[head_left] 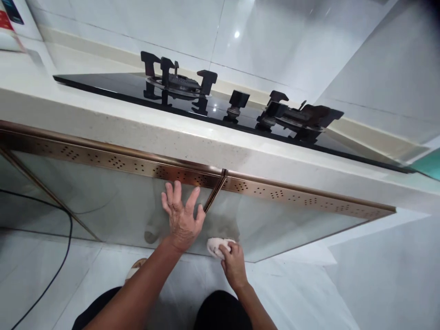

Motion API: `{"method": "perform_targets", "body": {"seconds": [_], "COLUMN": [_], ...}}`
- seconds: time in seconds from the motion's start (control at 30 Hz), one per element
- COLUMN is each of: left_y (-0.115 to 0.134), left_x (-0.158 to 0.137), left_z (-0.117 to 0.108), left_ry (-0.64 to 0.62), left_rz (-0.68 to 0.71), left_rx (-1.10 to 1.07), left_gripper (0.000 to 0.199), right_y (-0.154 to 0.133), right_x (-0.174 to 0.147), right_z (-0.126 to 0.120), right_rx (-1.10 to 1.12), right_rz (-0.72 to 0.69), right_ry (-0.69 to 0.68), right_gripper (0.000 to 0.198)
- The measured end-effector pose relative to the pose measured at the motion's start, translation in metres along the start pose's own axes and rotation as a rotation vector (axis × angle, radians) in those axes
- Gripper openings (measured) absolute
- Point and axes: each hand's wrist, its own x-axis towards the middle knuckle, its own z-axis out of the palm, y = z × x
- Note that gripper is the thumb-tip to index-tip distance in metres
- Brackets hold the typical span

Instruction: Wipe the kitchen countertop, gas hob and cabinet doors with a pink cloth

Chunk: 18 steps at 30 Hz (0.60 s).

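Note:
My left hand (184, 214) is spread against the front of the left cabinet door (106, 201), its fingertips just below the perforated copper-coloured strip (165, 173). Lower down and to the right, my right hand (235, 263) grips a crumpled white cloth (217, 246). The cloth is at the lower part of the right cabinet door (275, 224), close to the floor. Both doors have pale, glossy panels in copper-coloured frames, and they meet at a narrow gap between my hands. Part of the cloth is hidden under my right fingers.
Above the doors runs a pale countertop (165, 133) with a black glass gas stove (113, 85) on it. Its two burners carry black pan supports. A black cable (69, 238) crosses the tiled floor (295, 293) at left. My knees are at the bottom edge.

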Motion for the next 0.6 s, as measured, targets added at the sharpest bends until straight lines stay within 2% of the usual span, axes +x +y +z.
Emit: {"method": "perform_targets", "body": {"seconds": [0.07, 0.13, 0.2, 0.3, 0.37, 0.47, 0.53, 0.6], "left_y": [0.0, 0.001, 0.002, 0.003, 0.003, 0.001, -0.001, -0.003], "left_x": [0.0, 0.0, 0.0, 0.0, 0.0, -0.001, 0.0, 0.0], "left_z": [0.0, -0.001, -0.003, -0.006, -0.008, -0.01, -0.013, -0.015], "left_ry": [0.003, 0.001, -0.003, -0.011, -0.017, -0.02, -0.022, -0.029], "left_rz": [-0.002, -0.007, -0.012, -0.019, -0.023, -0.029, -0.029, -0.026], "left_rx": [0.004, 0.005, 0.002, -0.013, -0.024, -0.033, -0.034, -0.033], "left_gripper": [0.062, 0.061, 0.06, 0.06, 0.06, 0.059, 0.059, 0.06], "right_y": [0.011, 0.021, 0.026, 0.019, 0.002, -0.033, -0.054, -0.069], "right_x": [-0.014, -0.015, -0.002, 0.044, 0.083, 0.134, 0.156, 0.164], "right_z": [0.0, -0.014, -0.043, -0.105, -0.147, -0.184, -0.184, -0.164], "right_rx": [0.086, 0.148, 0.178, 0.212, 0.228, 0.124, 0.007, -0.05], "right_rz": [0.154, 0.316, 0.467, 0.61, 0.598, 0.4, 0.247, 0.169], "right_ry": [0.018, 0.149, 0.306, 0.495, 0.61, 0.785, 0.829, 0.808], "right_gripper": [0.045, 0.04, 0.045, 0.057, 0.064, 0.067, 0.064, 0.056]}}
